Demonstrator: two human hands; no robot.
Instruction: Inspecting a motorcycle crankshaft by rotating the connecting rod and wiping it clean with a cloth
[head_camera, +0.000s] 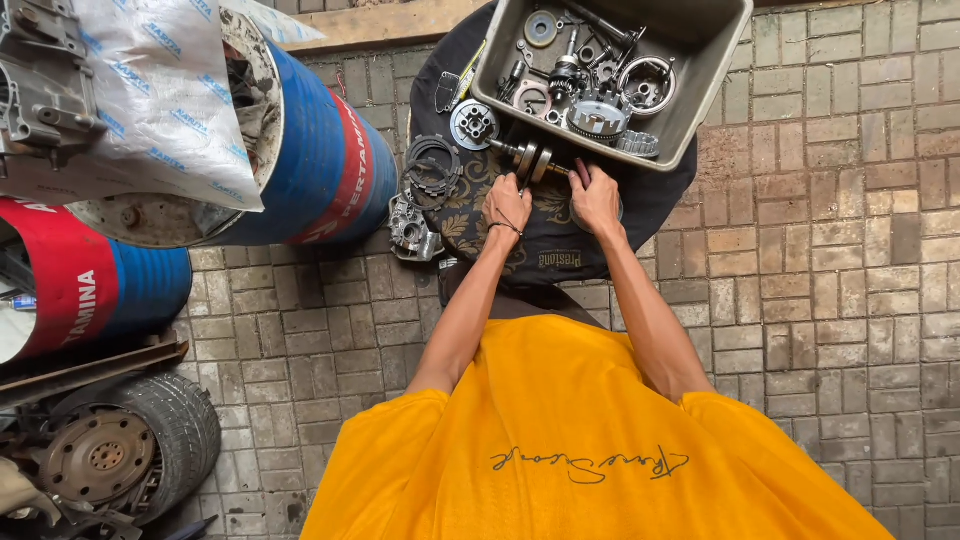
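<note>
Both hands, left hand (507, 203) and right hand (595, 197), grip the crankshaft (533, 159) on the dark cloth (560, 245); the grey parts tray (690, 85) crowds just ahead, clutch plates (431, 166) left.

Blue drums (320, 150), wheel (130, 450) (lying flat).

Floor (820, 300): grey and reddish paving bricks.
Cloth (560, 245): dark, round, gold-patterned, spread on the floor.
Tray (700, 95): grey plastic, on the cloth's far side, filled with metal engine parts.
Rings (430, 165): stack of clutch plates on the cloth's left edge.
Casing (412, 230): small metal housing, beside the rings.
Drums (320, 150): blue-and-red barrels on the floor, left.
Tyre (165, 430): wheel lying at lower left.
</note>
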